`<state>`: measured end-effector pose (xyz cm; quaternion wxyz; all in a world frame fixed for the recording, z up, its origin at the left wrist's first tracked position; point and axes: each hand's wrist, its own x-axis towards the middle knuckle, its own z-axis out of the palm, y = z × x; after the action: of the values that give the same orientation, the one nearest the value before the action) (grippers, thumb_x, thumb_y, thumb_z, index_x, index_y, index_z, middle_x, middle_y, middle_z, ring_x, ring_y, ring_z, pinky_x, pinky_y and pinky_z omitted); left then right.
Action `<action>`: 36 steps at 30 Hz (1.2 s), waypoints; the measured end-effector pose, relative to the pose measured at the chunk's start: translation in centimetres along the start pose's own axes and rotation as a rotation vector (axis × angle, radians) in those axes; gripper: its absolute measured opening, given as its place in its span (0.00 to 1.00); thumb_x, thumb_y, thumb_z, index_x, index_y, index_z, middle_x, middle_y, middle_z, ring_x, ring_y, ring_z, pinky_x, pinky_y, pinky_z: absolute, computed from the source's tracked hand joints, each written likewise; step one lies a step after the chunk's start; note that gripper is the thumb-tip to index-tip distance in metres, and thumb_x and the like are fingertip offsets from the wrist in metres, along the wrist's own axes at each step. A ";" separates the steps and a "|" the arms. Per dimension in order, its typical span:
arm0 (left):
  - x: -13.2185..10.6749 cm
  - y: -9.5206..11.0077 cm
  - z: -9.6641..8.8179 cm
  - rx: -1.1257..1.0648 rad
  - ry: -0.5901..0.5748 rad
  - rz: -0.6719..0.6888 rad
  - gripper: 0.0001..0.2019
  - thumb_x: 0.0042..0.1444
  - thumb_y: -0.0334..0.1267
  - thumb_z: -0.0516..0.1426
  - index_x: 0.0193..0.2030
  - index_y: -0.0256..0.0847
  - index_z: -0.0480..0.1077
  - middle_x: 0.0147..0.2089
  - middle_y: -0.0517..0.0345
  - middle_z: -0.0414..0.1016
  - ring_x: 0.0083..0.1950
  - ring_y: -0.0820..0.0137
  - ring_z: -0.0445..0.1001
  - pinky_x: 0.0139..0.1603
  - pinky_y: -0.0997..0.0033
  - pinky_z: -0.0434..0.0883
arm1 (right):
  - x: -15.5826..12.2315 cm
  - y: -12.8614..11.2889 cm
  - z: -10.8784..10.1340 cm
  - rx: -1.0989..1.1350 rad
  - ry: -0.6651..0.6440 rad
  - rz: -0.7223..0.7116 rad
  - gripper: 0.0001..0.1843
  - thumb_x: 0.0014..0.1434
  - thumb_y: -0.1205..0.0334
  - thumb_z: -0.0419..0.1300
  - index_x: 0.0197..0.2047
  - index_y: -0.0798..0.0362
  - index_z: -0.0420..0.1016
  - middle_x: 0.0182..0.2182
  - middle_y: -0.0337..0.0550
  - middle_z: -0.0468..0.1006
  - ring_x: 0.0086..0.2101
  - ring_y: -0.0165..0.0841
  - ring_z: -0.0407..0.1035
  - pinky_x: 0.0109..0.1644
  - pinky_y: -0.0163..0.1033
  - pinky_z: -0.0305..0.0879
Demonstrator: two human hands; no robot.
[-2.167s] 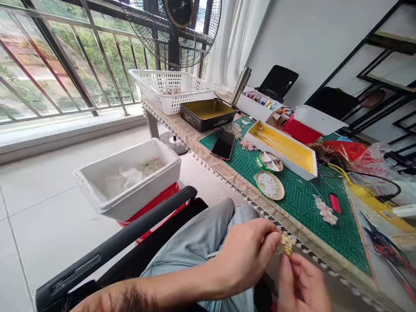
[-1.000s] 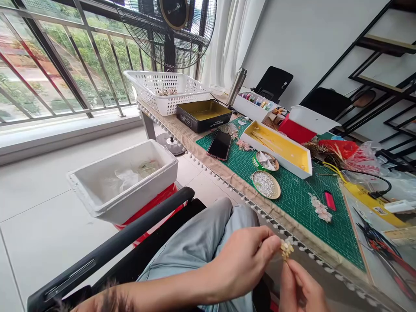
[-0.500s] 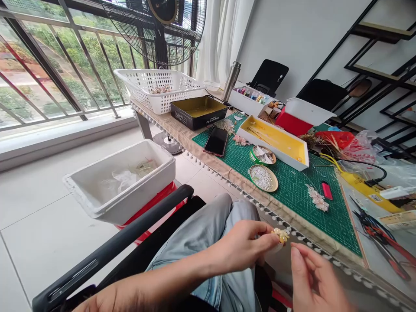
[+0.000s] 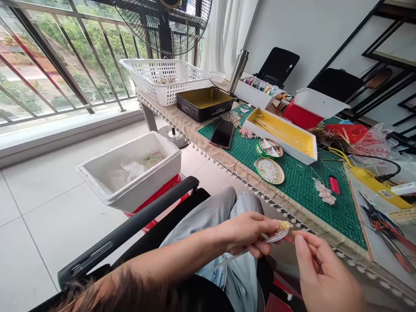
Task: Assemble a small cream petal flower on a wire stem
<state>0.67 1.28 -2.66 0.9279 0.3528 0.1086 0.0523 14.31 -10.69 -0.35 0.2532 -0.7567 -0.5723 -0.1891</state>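
Note:
My left hand (image 4: 248, 232) is closed on a thin pale strip that carries a small yellow flower ornament (image 4: 284, 225) at its tip, held above my lap just in front of the table's fringed edge. My right hand (image 4: 320, 273) sits just right of the ornament with thumb and forefinger curled near it, a small gap between them and nothing in them. On the green cutting mat (image 4: 299, 186) lie a round dish of white beads (image 4: 269, 170), a second small round dish (image 4: 269, 147) and pink flower pieces (image 4: 324, 193).
A yellow-lined white tray (image 4: 282, 136), a black phone (image 4: 222, 133), a black tin (image 4: 203, 104), a white basket (image 4: 165, 80), a steel flask (image 4: 238, 65) and red boxes crowd the table. A foam box (image 4: 131, 171) stands on the floor to the left. A black chair arm (image 4: 130, 229) crosses my lap.
My right hand has let go of the ornament and drawn back to the right. My left hand still holds it, with the pale strip showing below. The view has shifted slightly.

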 end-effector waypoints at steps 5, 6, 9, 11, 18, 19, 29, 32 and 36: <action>-0.1 0.3 0.4 0.104 0.090 -0.002 0.19 0.64 0.51 0.53 0.42 0.36 0.74 0.31 0.65 0.58 0.19 0.84 0.49 0.18 0.81 0.45 | 0.0 -0.4 -0.2 0.004 0.022 -0.016 0.14 0.66 0.53 0.53 0.39 0.51 0.75 0.26 0.39 0.81 0.22 0.32 0.74 0.23 0.33 0.62; -0.2 0.4 0.5 0.160 0.131 0.013 0.19 0.64 0.52 0.52 0.43 0.36 0.72 0.31 0.64 0.59 0.20 0.84 0.52 0.18 0.81 0.48 | 0.2 -0.5 -0.3 0.012 0.041 -0.033 0.13 0.66 0.53 0.53 0.40 0.52 0.75 0.29 0.42 0.80 0.23 0.32 0.73 0.26 0.34 0.63; -0.4 0.6 1.1 0.315 0.227 0.037 0.17 0.67 0.48 0.48 0.40 0.36 0.68 0.30 0.65 0.58 0.23 0.80 0.60 0.22 0.81 0.58 | 0.8 -0.8 -0.3 0.052 0.112 -0.184 0.13 0.65 0.56 0.56 0.43 0.57 0.74 0.37 0.52 0.77 0.33 0.38 0.71 0.38 0.41 0.66; -0.6 0.5 1.6 0.399 0.246 0.039 0.15 0.68 0.45 0.46 0.41 0.37 0.67 0.27 0.65 0.59 0.25 0.77 0.63 0.24 0.79 0.62 | 1.2 -0.9 -0.2 0.065 0.112 -0.312 0.11 0.64 0.57 0.57 0.40 0.57 0.74 0.37 0.53 0.75 0.37 0.41 0.69 0.43 0.45 0.65; -1.6 0.7 2.7 0.742 0.387 0.220 0.14 0.66 0.45 0.48 0.41 0.39 0.70 0.25 0.64 0.63 0.26 0.75 0.62 0.30 0.76 0.60 | 1.3 -1.1 0.1 0.061 0.106 -0.310 0.10 0.67 0.58 0.55 0.38 0.55 0.71 0.32 0.48 0.75 0.34 0.38 0.69 0.41 0.42 0.64; -1.6 0.8 2.8 0.743 0.385 0.233 0.14 0.65 0.45 0.48 0.40 0.39 0.70 0.24 0.65 0.63 0.26 0.75 0.62 0.29 0.76 0.59 | 1.2 -1.1 0.1 0.083 0.099 -0.266 0.10 0.67 0.58 0.54 0.38 0.55 0.71 0.32 0.48 0.75 0.34 0.37 0.69 0.41 0.41 0.64; -1.6 0.8 3.0 0.646 0.355 0.223 0.14 0.66 0.44 0.47 0.37 0.39 0.67 0.21 0.68 0.62 0.22 0.79 0.59 0.27 0.78 0.57 | -1.1 -0.8 1.5 0.723 -0.015 0.491 0.14 0.60 0.50 0.61 0.38 0.54 0.72 0.33 0.44 0.78 0.33 0.36 0.75 0.35 0.36 0.71; -1.6 0.7 3.1 0.621 0.354 0.205 0.14 0.67 0.43 0.46 0.36 0.40 0.66 0.20 0.68 0.62 0.20 0.80 0.59 0.27 0.78 0.57 | -1.6 -1.3 2.0 0.699 0.052 0.445 0.12 0.60 0.53 0.61 0.36 0.54 0.71 0.32 0.43 0.75 0.33 0.35 0.73 0.35 0.36 0.70; -1.6 0.3 3.0 0.548 0.314 0.194 0.13 0.66 0.44 0.46 0.34 0.40 0.64 0.20 0.69 0.62 0.19 0.79 0.59 0.26 0.78 0.59 | -2.0 -1.7 2.2 0.571 0.205 0.176 0.05 0.61 0.61 0.61 0.35 0.54 0.72 0.33 0.42 0.72 0.33 0.32 0.69 0.35 0.35 0.66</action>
<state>-0.15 -0.70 0.01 0.7611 0.5855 0.2265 0.1632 12.13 -10.49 -2.99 0.5275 -0.6785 -0.5060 -0.0733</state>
